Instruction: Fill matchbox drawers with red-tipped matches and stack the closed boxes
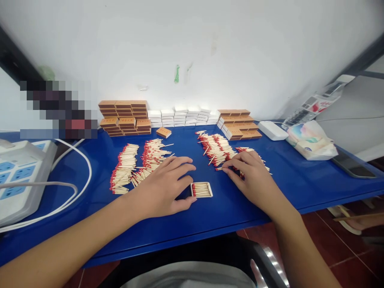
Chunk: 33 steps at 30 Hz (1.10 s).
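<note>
A white matchbox tray [211, 192], partly filled with red-tipped matches, lies on the blue table in front of me. My left hand [172, 186] is at its left side, fingers apart, the thumb by the tray's near left corner; whether it touches I cannot tell. Thumb and fingertips of my right hand [247, 170] are pinched at the edge of a loose match pile [214, 146], on a match [219, 169] whose red head points left. Another pile of matches [124, 164] lies at the left, with a second pile [153, 154] partly behind my left hand.
Orange matchboxes [123, 118] are stacked at the back left, white trays [183, 117] at the centre, more boxes [240, 124] at the right. A single matchbox [163, 132] lies before them. Power strip [27, 176] and cables stand left; tissue pack [312, 140], bottle [321, 102] and phone [354, 165] right.
</note>
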### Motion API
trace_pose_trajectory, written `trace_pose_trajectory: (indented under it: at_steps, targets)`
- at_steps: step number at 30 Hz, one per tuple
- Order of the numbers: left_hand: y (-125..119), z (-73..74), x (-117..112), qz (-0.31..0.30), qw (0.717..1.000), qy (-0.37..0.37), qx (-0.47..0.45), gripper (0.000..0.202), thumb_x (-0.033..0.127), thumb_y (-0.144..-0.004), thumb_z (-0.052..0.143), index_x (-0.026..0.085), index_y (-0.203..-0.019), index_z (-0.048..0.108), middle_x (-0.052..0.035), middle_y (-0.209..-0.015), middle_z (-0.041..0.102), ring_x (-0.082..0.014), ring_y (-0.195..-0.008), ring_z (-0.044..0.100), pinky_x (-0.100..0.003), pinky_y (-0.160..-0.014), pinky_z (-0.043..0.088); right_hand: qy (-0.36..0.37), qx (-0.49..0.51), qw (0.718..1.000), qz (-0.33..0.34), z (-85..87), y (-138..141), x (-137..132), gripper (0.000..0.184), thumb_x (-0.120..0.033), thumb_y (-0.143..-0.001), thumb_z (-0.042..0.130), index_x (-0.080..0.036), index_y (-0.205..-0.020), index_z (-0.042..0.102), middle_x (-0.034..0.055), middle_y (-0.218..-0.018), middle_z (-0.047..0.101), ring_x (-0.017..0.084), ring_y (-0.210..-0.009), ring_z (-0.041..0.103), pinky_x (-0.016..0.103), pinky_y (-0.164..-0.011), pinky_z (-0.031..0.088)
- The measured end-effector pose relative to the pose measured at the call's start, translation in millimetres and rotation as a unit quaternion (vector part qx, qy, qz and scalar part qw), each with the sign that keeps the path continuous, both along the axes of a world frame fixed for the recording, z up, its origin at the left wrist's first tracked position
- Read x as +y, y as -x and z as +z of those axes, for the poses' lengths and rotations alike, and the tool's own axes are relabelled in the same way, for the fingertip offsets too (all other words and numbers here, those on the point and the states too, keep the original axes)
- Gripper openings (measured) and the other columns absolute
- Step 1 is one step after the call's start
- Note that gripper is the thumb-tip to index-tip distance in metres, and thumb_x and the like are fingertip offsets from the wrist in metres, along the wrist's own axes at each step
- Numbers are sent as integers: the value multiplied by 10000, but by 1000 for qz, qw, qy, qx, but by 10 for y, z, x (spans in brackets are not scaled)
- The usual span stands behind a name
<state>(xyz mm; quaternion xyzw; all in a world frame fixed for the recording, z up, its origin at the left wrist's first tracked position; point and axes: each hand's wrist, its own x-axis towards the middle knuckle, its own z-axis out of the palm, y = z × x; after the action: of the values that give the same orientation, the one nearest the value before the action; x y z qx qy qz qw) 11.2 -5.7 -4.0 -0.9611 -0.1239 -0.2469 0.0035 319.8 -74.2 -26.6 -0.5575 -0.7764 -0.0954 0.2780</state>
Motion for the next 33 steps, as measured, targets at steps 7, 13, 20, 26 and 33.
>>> trace_pose_trajectory:
  at_steps: [7,13,20,26,33]
  targets:
    - [2,12,-3,-2,1000,-3,0,254,394,-1046,686,149,-1027,749,-167,-1358,764,-384,-1442,625,-580,-1184,541,38,7,999,9,41,-23,-28,121,-282,-1090,649,-246,-983,690,70,-988,675,283,-971,612,515,-1020,479]
    - [-5,13,-4,-1,1000,-4,1,244,401,-1042,692,164,-1034,749,-165,-1362,764,-379,-1444,625,-576,-1186,539,47,10,999,13,39,-38,-54,122,-282,-1091,651,-249,-974,655,63,-1008,677,275,-975,613,514,-1019,471]
    - [1,23,-12,-1,1000,10,2,236,388,-1032,707,158,-1039,761,-181,-1365,761,-385,-1448,621,-601,-1191,535,87,29,996,-1,87,-5,-121,175,-319,-1105,607,-251,-944,621,72,-1010,668,282,-970,595,476,-929,504]
    - [4,12,-10,1,1000,13,6,242,395,-1036,700,161,-1045,761,-180,-1379,756,-388,-1453,616,-608,-1200,527,79,11,997,-11,111,42,-182,144,-308,-1078,632,-256,-945,643,83,-1066,659,302,-1044,633,544,-1045,504]
    - [1,24,-16,4,1000,14,13,224,395,-1029,711,175,-1048,755,-169,-1389,750,-380,-1470,600,-589,-1214,513,73,-2,997,-14,114,33,-182,59,-286,-1056,663,-248,-1017,688,86,-1080,652,306,-1058,644,567,-1068,488]
